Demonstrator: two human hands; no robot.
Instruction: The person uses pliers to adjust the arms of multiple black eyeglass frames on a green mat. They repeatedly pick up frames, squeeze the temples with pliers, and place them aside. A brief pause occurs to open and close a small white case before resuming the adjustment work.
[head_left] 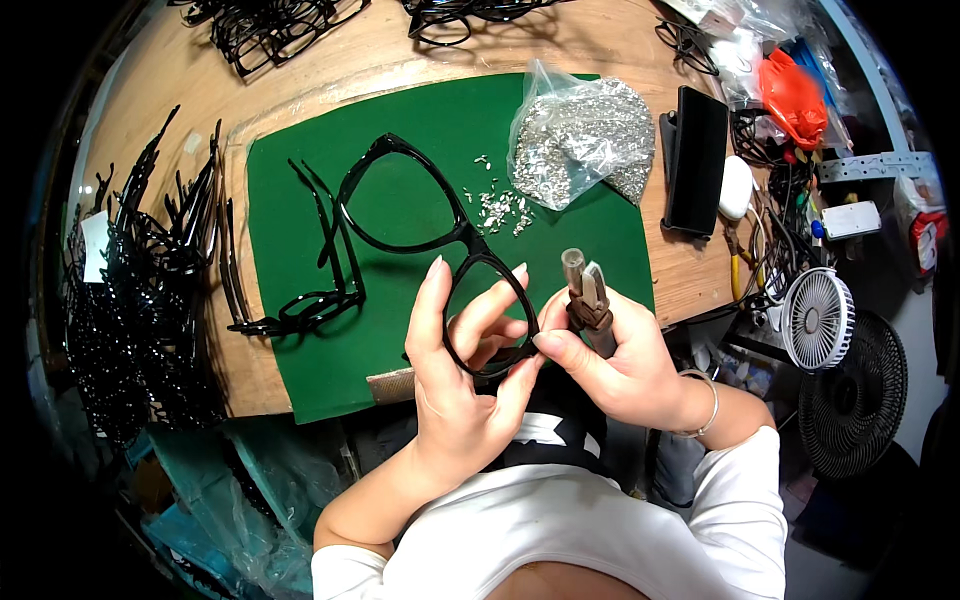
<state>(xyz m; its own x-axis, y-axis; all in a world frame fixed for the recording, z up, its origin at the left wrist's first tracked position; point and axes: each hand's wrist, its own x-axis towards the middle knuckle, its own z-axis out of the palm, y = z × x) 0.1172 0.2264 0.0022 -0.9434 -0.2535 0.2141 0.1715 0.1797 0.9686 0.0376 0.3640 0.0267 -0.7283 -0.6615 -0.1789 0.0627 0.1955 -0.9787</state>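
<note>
My left hand (460, 370) grips the near rim of a black glasses frame (400, 195), which stretches away over the green mat (300, 360). My right hand (620, 360) holds brown-handled pliers (588, 298) upright, their metal jaws close to the frame's near corner by my left fingertips. A small heap of tiny metal parts (500, 208) lies on the mat just beyond the frame. Loose black temple arms (320, 270) rest on the mat to the left of the frame.
A clear bag of metal parts (580, 135) sits at the mat's far right corner. A black phone (695, 160) lies right of it. Piles of black frames and temples (140, 290) cover the wooden table's left side. A small white fan (818, 318) stands at right.
</note>
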